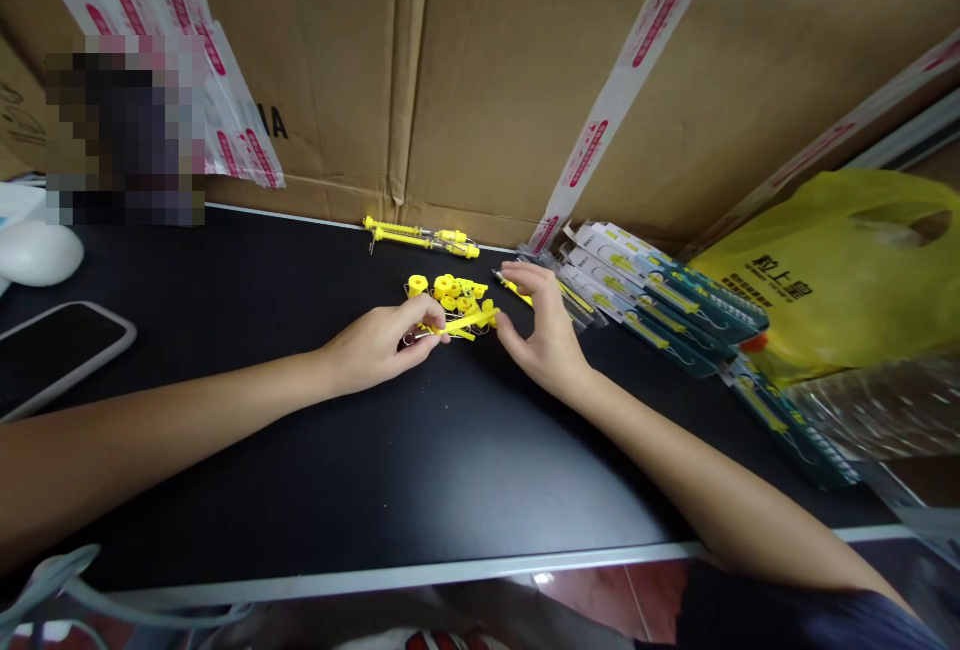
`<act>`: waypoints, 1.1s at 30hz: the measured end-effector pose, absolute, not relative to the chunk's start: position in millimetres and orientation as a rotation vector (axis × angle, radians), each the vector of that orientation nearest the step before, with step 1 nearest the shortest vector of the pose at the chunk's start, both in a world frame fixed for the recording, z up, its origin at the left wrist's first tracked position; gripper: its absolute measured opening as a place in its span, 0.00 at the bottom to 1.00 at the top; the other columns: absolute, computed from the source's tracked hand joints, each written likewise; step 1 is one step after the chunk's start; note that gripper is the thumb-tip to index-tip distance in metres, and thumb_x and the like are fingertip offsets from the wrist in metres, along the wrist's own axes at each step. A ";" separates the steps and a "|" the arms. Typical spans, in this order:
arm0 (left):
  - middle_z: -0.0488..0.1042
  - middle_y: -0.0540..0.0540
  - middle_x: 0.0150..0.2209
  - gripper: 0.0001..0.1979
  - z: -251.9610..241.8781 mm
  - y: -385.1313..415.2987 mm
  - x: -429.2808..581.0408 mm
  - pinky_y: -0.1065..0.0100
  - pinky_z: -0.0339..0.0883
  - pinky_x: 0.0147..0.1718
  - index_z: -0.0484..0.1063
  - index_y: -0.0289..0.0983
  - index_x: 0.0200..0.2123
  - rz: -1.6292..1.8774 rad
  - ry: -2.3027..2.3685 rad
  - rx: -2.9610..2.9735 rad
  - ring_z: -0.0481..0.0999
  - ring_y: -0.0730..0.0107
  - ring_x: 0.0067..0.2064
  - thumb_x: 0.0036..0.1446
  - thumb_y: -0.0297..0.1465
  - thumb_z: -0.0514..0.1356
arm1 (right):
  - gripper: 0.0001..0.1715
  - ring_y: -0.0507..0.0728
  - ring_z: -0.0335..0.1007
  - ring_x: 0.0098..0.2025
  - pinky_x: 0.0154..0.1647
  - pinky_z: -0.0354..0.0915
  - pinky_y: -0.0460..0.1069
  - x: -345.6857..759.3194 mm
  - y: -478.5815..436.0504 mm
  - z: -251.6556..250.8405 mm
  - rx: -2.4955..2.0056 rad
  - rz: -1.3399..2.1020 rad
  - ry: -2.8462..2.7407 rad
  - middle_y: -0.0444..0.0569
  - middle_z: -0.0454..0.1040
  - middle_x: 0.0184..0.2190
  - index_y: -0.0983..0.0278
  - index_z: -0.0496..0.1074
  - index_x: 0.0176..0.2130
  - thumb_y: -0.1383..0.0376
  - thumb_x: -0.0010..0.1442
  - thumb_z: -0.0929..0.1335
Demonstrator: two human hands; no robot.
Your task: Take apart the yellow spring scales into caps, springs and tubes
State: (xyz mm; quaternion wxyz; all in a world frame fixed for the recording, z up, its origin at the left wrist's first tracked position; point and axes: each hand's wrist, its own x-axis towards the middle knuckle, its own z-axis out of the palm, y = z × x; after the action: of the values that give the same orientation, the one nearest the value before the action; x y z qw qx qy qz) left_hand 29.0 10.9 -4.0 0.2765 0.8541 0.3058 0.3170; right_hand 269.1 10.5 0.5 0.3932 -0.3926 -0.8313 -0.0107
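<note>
My left hand point(397, 338) pinches a slim yellow plastic rod point(471, 321) with a thin metal wire end. The rod points right, toward my right hand point(545, 335). My right hand has its thumb and fingers apart, the thumb close to the rod's tip; whether they touch I cannot tell. Just behind the rod lies a pile of small yellow plastic caps point(444, 287) mixed with metal wire pieces. Partly hidden by my right fingers is another yellow piece with a metal tip point(513, 285).
Two yellow rod tools point(424, 239) lie at the back of the black table point(420, 490), by a cardboard box point(495, 80). At the right are printed packages point(660, 295) and a yellow bag point(847, 270). A phone point(60, 355) and a white rounded object point(39, 252) lie left.
</note>
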 end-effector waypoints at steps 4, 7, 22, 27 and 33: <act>0.73 0.49 0.37 0.06 -5.5 9.9 27.2 0.72 0.67 0.35 0.61 0.39 0.42 0.862 0.734 2.327 0.75 0.73 0.37 0.62 0.31 0.51 | 0.18 0.61 0.63 0.53 0.53 0.58 0.59 264.8 0.8 9.0 -0.908 -0.181 -2.422 0.51 0.71 0.48 0.58 0.65 0.50 0.63 0.60 0.64; 0.72 0.49 0.37 0.04 -6.7 9.5 26.1 0.73 0.66 0.32 0.60 0.39 0.40 0.949 0.711 2.290 0.75 0.75 0.34 0.62 0.31 0.51 | 0.11 0.59 0.66 0.44 0.48 0.57 0.56 261.4 -4.6 8.4 -0.934 -0.221 -2.527 0.47 0.76 0.37 0.58 0.71 0.42 0.58 0.61 0.64; 0.71 0.51 0.28 0.18 0.2 8.7 28.1 0.74 0.62 0.22 0.53 0.37 0.54 1.268 0.861 1.924 0.70 0.78 0.24 0.62 0.32 0.51 | 0.07 0.57 0.66 0.26 0.24 0.49 0.48 293.4 34.4 8.3 -1.728 -0.372 -2.209 0.49 0.72 0.25 0.63 0.68 0.31 0.63 0.60 0.64; 0.69 0.52 0.27 0.18 0.8 8.0 27.9 0.74 0.59 0.21 0.53 0.37 0.54 1.352 0.867 1.879 0.66 0.80 0.21 0.62 0.33 0.49 | 0.08 0.58 0.67 0.29 0.25 0.48 0.49 301.0 42.3 1.5 -1.698 -0.469 -2.280 0.51 0.73 0.27 0.63 0.65 0.28 0.64 0.58 0.65; 0.64 0.54 0.26 0.14 -1.0 14.8 26.5 0.73 0.56 0.21 0.54 0.40 0.51 1.488 0.893 1.816 0.62 0.79 0.22 0.63 0.34 0.49 | 0.08 0.57 0.66 0.27 0.24 0.47 0.48 304.4 43.5 0.1 -1.693 -0.473 -2.259 0.49 0.71 0.24 0.62 0.64 0.28 0.62 0.56 0.66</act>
State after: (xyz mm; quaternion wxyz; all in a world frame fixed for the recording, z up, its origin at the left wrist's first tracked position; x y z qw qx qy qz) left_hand 26.5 14.8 -1.0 0.3098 0.6874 0.3379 0.5634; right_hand 304.4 43.5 0.1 0.1391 -0.5857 -0.7816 -0.1635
